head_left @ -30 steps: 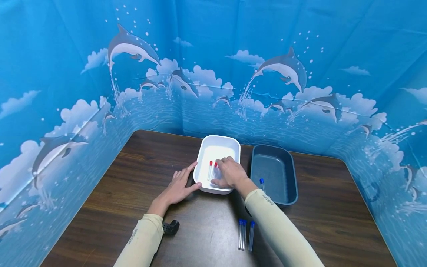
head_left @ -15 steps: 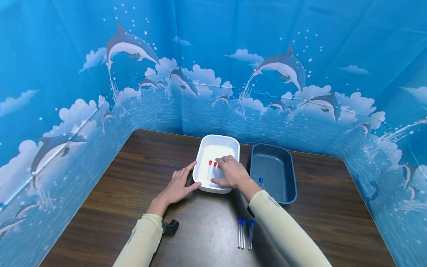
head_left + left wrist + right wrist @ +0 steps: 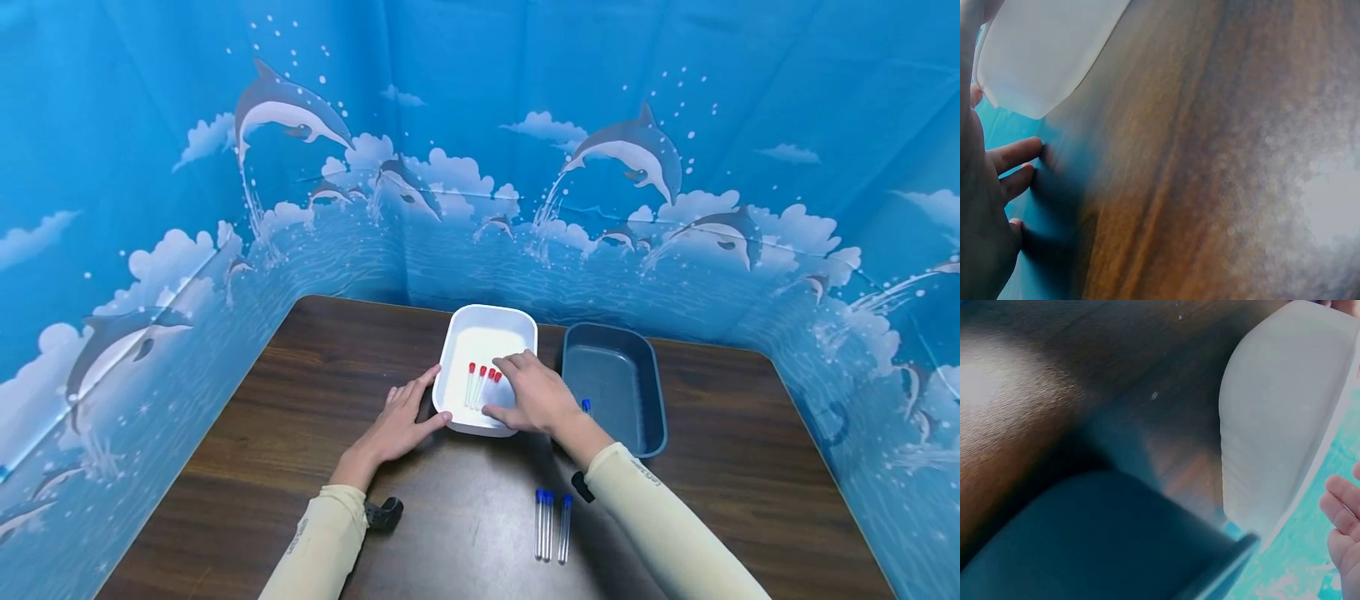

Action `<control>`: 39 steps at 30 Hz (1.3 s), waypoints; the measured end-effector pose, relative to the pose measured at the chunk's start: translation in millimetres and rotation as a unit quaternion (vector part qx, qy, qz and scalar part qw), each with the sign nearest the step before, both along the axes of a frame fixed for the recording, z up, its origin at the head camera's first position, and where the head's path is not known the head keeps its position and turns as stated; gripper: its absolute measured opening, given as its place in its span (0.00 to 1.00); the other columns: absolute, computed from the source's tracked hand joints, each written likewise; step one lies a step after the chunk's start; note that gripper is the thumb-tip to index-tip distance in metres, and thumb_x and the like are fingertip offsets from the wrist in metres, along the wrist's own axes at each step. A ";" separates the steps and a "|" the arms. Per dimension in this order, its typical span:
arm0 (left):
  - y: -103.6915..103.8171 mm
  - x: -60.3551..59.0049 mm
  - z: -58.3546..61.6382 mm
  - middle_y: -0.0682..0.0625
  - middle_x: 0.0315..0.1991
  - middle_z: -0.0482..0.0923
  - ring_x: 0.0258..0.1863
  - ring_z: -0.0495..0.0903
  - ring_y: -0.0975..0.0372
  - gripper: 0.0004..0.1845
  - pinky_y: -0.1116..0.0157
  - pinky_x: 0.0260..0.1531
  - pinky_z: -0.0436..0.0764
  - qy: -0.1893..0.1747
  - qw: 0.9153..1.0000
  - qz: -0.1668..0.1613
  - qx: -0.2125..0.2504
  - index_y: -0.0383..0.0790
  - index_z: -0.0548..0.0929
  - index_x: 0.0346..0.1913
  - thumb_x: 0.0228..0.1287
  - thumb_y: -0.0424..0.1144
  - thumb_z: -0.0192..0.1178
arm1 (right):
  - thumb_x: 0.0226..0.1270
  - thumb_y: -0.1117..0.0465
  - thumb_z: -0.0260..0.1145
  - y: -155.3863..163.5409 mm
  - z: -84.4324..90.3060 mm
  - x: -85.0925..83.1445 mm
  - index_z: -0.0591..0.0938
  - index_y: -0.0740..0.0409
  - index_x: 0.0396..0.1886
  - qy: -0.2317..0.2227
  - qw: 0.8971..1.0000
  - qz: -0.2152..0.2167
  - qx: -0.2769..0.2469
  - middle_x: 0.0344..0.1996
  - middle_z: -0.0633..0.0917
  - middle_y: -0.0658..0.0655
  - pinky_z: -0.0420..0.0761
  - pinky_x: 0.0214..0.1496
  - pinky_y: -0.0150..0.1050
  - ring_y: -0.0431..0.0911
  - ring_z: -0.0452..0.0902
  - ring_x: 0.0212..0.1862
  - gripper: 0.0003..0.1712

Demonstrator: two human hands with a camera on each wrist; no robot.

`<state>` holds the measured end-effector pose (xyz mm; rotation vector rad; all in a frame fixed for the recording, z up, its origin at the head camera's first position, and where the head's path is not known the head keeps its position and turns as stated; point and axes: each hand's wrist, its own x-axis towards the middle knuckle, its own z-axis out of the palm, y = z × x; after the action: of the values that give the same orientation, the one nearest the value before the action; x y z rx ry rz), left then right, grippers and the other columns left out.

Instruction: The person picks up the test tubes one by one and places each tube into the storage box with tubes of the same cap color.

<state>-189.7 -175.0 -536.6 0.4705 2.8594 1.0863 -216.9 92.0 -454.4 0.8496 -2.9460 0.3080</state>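
A white tray (image 3: 517, 327) stands on the dark wooden table (image 3: 300, 392). Several clear tubes with red caps (image 3: 482, 385) lie side by side in it. My right hand (image 3: 528, 392) hovers over the tray's right side, fingers relaxed and holding nothing, its thumb near the front rim. My left hand (image 3: 403, 415) lies flat on the table, its thumb against the tray's near left corner. The left wrist view shows the white tray (image 3: 1047, 50) beside my fingers (image 3: 1016, 156). The right wrist view shows the white tray's outer wall (image 3: 1285, 412).
A dark blue tray (image 3: 645, 367) stands right of the white one and holds one blue-capped tube (image 3: 587, 407). Three blue-capped tubes (image 3: 549, 525) lie on the table near my right forearm. Blue dolphin-print curtains enclose the table on three sides.
My right hand has drawn back to the right and towards me, uncovering the red-capped tubes it lay over. The left hand has stayed in place.
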 end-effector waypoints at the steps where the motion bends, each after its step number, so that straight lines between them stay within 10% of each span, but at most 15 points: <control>1: 0.2 -0.1 0.0 0.56 0.77 0.50 0.74 0.52 0.53 0.45 0.40 0.69 0.38 -0.001 1.000 -0.001 -0.001 0.69 0.42 0.77 0.63 0.72 0.49 | 0.52 0.31 0.69 3.0 1.1 1.6 0.73 0.50 0.68 0.000 1.000 -0.002 -0.005 0.62 0.76 0.54 0.78 0.57 0.52 0.49 0.71 0.60 0.47; 39: 1.4 0.6 -6.2 0.49 0.75 0.56 0.73 0.54 0.51 0.46 0.38 0.68 0.40 0.024 1.000 0.001 0.011 0.59 0.45 0.79 0.65 0.67 0.53 | 0.55 0.32 0.70 146.8 0.0 77.3 0.75 0.55 0.66 0.053 0.988 -0.091 -0.112 0.61 0.76 0.60 0.72 0.59 0.63 0.62 0.65 0.66 0.46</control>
<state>-189.1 -173.5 -542.7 0.5019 2.8932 1.1231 -139.6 238.8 -454.4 0.5475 -2.7946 0.5501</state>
